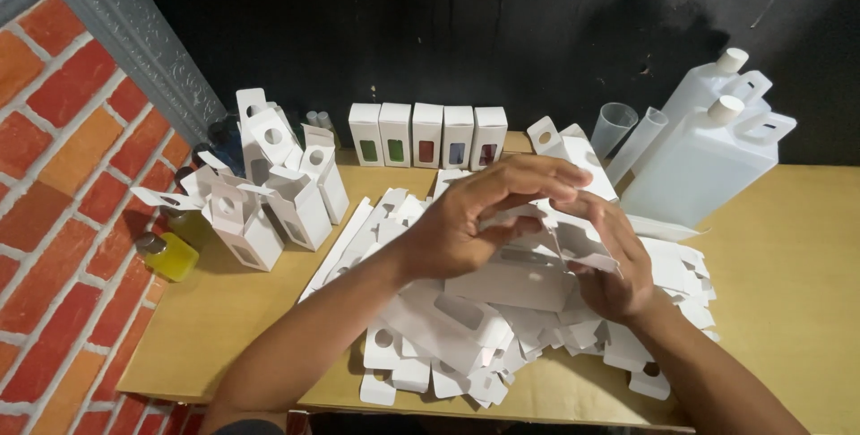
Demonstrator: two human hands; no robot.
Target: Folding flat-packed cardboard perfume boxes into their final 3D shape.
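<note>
Both my hands meet above a heap of flat white carton blanks (466, 318) in the middle of the table. My left hand (484, 215) curls over a white carton blank (573, 242) with its fingers on the top edge. My right hand (618, 260) grips the same blank from the right and below. The blank is partly folded and partly hidden by my fingers.
A row of several closed white boxes with coloured windows (426, 135) stands at the back. Opened white boxes (269, 193) cluster at the left, near small bottles of yellow liquid (168, 256). Two large translucent jugs (703, 157) and a clear cup (614, 126) stand back right. The wooden table (788, 292) meets a brick wall on the left.
</note>
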